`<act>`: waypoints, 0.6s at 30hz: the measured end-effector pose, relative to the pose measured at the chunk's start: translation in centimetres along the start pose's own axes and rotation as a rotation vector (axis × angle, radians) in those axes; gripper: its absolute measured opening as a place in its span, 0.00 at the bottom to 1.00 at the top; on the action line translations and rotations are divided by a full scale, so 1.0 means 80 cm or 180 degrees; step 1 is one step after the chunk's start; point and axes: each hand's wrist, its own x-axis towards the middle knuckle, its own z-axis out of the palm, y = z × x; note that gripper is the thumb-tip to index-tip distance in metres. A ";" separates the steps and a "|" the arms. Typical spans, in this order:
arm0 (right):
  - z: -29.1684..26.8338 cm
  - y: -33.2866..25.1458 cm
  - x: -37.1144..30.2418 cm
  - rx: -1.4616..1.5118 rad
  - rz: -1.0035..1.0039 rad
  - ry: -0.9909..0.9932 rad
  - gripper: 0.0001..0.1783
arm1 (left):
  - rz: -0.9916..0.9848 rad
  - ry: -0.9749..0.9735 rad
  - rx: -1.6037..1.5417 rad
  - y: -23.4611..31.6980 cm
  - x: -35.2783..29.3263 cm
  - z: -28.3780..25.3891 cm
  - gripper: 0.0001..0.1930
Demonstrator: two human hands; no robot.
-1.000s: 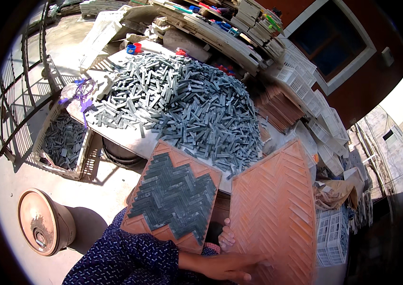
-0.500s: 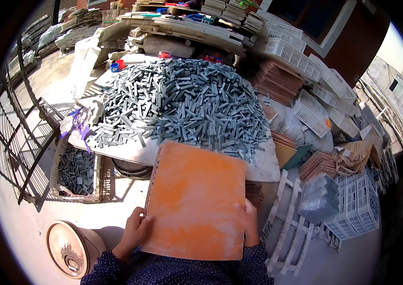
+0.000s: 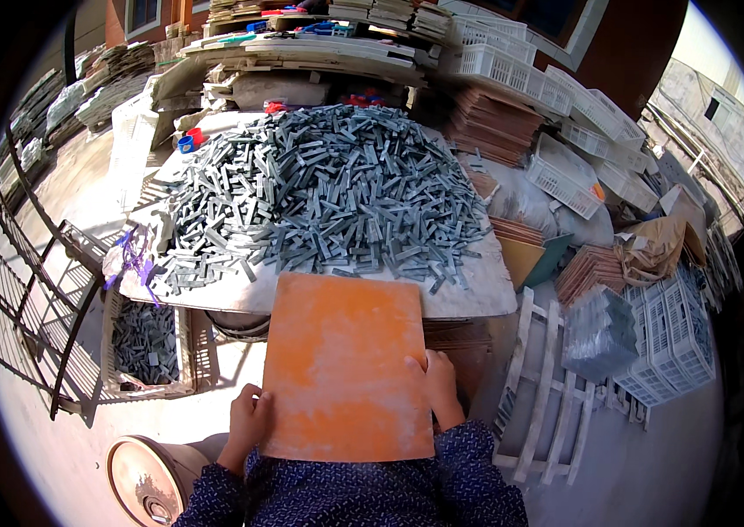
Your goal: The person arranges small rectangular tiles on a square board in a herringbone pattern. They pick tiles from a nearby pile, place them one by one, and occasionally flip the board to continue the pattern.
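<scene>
An orange square board [image 3: 345, 369], whitish with dust in patches, is held in front of my body, its far edge just reaching the near edge of the work table. My left hand [image 3: 250, 423] grips its left edge, thumb on top. On the opposite edge my right hand [image 3: 438, 387] is closed in the same way. The fingers under the board are hidden. Beyond it a large heap of small grey stone-like strips [image 3: 328, 189] covers most of the pale tabletop [image 3: 477, 301].
A crate [image 3: 187, 351] of grey pieces stands at left below purple ties [image 3: 133, 261], beside a metal rack [image 3: 38, 307]. A round tub [image 3: 139, 479] is at lower left. To the right are a white slatted pallet [image 3: 534, 386], stacked reddish boards [image 3: 495, 123] and white plastic crates [image 3: 565, 184].
The board has come slightly left and lies flatter, its toothed left side out of sight. Both hands still hold it. The whole view has shifted a little.
</scene>
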 end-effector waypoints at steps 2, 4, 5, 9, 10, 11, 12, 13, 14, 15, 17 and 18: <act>0.001 -0.004 -0.005 0.0041 0.0142 0.0010 0.23 | 0.0178 0.0037 0.0572 -0.006 0.004 -0.002 0.13; 0.001 -0.008 -0.007 0.0045 0.0260 -0.0088 0.25 | 0.0203 0.0003 0.0860 -0.004 0.013 -0.003 0.15; -0.001 -0.010 -0.005 0.0028 0.0306 -0.0190 0.26 | 0.0222 -0.0017 0.1000 -0.002 0.017 -0.003 0.16; 0.002 -0.008 -0.005 0.0098 0.0420 -0.0282 0.26 | 0.0250 -0.0012 0.0961 -0.006 0.022 -0.002 0.17; 0.003 -0.007 -0.006 0.0163 0.0392 -0.0234 0.26 | 0.0251 0.0000 0.0879 -0.014 0.024 0.001 0.17; 0.003 -0.007 -0.007 0.0228 0.0361 -0.0187 0.26 | 0.0250 0.0013 0.0797 -0.018 0.025 0.002 0.18; 0.004 -0.005 -0.008 0.0290 0.0332 -0.0141 0.26 | 0.0264 0.0007 0.0726 -0.018 0.026 0.002 0.17; 0.006 -0.004 -0.009 0.0307 0.0312 -0.0057 0.26 | 0.0270 0.0008 0.0650 -0.019 0.026 0.003 0.17; 0.009 -0.003 -0.009 0.0325 0.0288 0.0026 0.27 | 0.0275 0.0012 0.0573 -0.017 0.026 0.003 0.17; 0.010 -0.002 -0.010 0.0342 0.0261 0.0109 0.27 | 0.0216 -0.0016 0.0474 -0.013 0.026 0.001 0.17; 0.011 -0.002 -0.009 0.0529 0.0173 0.0304 0.28 | 0.0060 -0.0080 0.0286 0.000 0.023 -0.006 0.17; 0.012 -0.001 -0.009 0.0622 0.0128 0.0402 0.28 | 0.0013 -0.0086 0.0197 0.001 0.024 -0.006 0.17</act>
